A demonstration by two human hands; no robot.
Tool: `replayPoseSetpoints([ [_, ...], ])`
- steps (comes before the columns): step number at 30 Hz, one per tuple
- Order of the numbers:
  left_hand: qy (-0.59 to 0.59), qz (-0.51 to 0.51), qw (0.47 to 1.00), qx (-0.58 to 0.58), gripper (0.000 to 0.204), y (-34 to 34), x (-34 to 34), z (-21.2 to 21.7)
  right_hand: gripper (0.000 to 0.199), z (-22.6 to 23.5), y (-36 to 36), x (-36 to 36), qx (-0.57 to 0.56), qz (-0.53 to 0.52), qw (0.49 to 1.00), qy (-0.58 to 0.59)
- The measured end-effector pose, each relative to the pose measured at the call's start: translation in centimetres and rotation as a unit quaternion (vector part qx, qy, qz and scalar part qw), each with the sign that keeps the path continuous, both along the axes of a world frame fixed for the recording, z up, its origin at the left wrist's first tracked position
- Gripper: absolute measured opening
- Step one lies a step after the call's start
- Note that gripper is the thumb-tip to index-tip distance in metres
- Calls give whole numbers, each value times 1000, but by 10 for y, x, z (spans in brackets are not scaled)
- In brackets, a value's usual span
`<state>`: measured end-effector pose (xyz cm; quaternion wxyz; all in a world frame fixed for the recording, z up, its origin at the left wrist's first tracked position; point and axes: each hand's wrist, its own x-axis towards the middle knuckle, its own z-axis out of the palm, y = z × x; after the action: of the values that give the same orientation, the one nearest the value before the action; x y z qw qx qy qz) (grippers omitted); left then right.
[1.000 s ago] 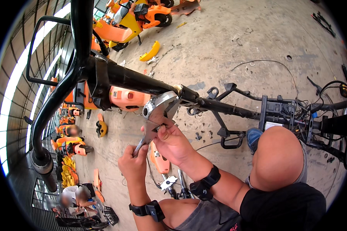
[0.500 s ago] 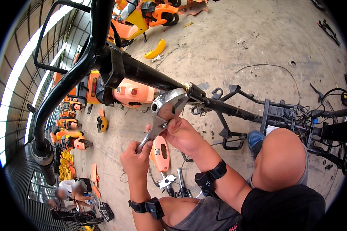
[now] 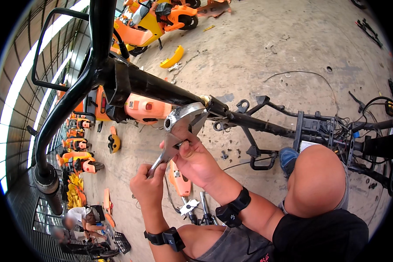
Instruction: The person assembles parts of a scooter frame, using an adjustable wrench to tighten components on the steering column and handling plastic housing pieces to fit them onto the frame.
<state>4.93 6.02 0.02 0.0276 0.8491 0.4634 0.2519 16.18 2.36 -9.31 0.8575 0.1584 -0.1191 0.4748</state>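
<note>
A large silver adjustable wrench (image 3: 174, 142) is held in both my hands. My left hand (image 3: 147, 183) is closed round the end of its handle. My right hand (image 3: 196, 161) grips it just below the head, with the thumb by the adjusting screw. The wrench's jaws lie right beside the brass-coloured ring (image 3: 206, 101) on a black steering tube (image 3: 166, 87); whether they touch it I cannot tell. That tube belongs to a bare scooter frame (image 3: 266, 126) lying across in front of me, its black handlebar (image 3: 52, 118) at the left.
Orange and yellow scooters (image 3: 139, 32) stand beyond the frame. An orange panel (image 3: 180, 180) and metal fork legs (image 3: 205, 207) lie on the concrete floor near my lap. Loose wires (image 3: 371, 113) trail at the right. Other people (image 3: 85, 222) are at the lower left.
The wrench and both hands have shifted slightly left and down, the jaws drawing a little away from the ring. The whole view has also moved slightly.
</note>
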Motion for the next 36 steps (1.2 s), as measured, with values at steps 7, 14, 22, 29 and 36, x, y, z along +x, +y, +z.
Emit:
replayPoseSetpoints([
  [7,6,6,999,54,38,-6,-2,6,46,7,-4,-1,0,2,1000,8],
  [14,10,20,1000,19,35,-4,2,7,46,8,-6,9,-5,17,1000,-19],
  [22,-3,-2,1000,-28,37,7,-4,0,44,13,-8,7,-6,16,1000,-19],
  [29,18,-42,997,-55,41,17,-10,-14,34,18,-12,2,-80,-28,996,-23],
  [36,-3,-46,997,-69,45,9,-3,-9,49,23,-14,4,-90,-37,995,-15],
])
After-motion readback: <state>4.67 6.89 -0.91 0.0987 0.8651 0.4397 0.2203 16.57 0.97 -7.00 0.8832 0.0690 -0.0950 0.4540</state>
